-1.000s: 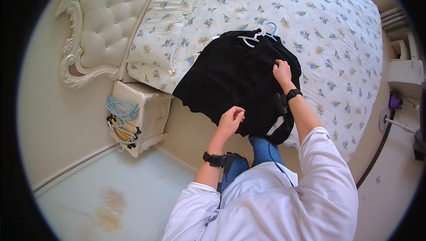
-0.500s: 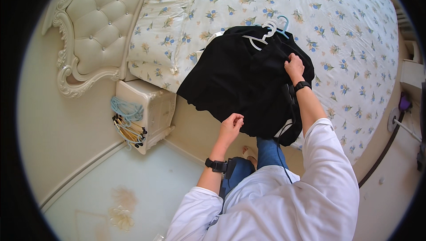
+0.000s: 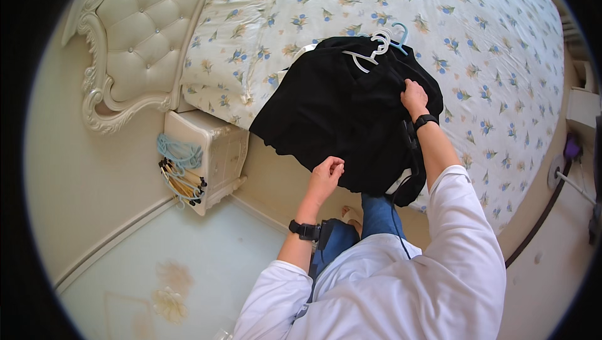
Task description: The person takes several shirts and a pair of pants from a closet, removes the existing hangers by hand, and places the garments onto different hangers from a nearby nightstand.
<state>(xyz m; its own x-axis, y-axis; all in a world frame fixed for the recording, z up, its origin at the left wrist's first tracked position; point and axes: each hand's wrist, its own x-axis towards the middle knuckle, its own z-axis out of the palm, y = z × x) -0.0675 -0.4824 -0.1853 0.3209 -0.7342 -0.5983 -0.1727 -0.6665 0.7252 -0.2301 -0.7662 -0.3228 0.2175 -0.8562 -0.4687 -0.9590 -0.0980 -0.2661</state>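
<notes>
Spread over the near edge of the bed lies a black garment point(image 3: 338, 102), with more black cloth layered under its right side. White hangers point(image 3: 381, 39) and a light blue hanger point(image 3: 401, 36) stick out at its top. My right hand point(image 3: 414, 99) is closed at the garment's right side, fingertips pinching the cloth. At the lower hem, my left hand point(image 3: 326, 177) has its fingers curled and pressed together over the black cloth. Whatever sits between those left fingertips is too small to make out. Both wrists wear black straps.
A floral bedsheet point(image 3: 489, 89) covers the bed. At left stand a tufted headboard point(image 3: 147, 20) and a cream nightstand point(image 3: 226, 158), with light blue hangers point(image 3: 179, 152) and wooden hangers point(image 3: 182, 180) on it. A black cable point(image 3: 396, 221) hangs near my leg.
My left hand has risen very slightly toward the garment. My right hand has shifted a touch down and left; the garment stays nearly the same.
</notes>
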